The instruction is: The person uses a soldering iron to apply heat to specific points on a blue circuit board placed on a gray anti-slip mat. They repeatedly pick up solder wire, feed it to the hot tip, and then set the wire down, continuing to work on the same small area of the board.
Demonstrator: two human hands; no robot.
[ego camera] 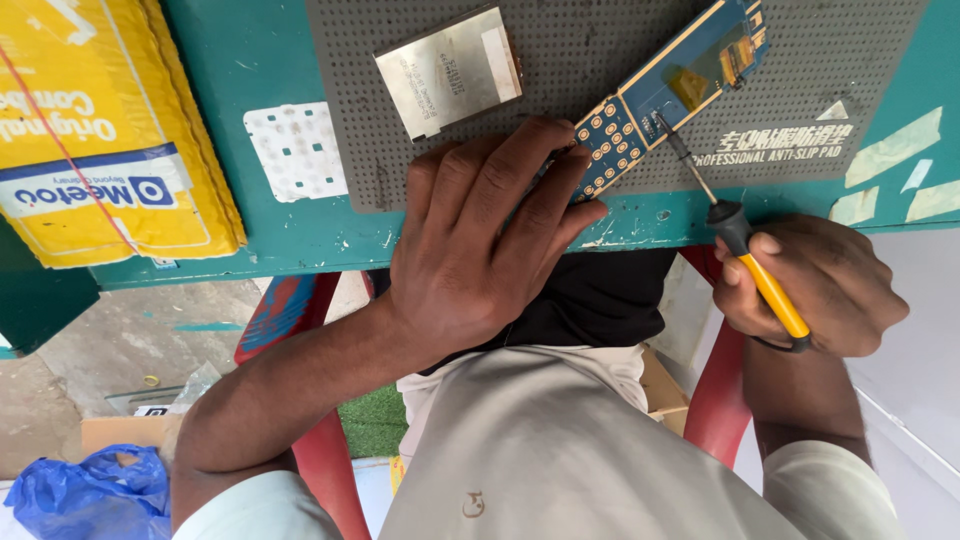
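Observation:
A blue circuit board (668,92) with gold contact pads lies slanted on a grey dotted anti-slip mat (600,50). My left hand (480,240) presses down on the board's near end with its fingertips. My right hand (815,285) grips a small screwdriver (735,240) with a yellow and black handle. Its thin metal tip touches the board near the middle. A flat silver metal plate (450,72) rests on the mat to the left of the board.
The mat sits on a teal table (290,230) with worn edges and tape patches. A white keypad sheet (295,150) lies left of the mat. Yellow padded envelopes (105,130) sit far left. A red chair (720,400) and blue bag (85,495) are below.

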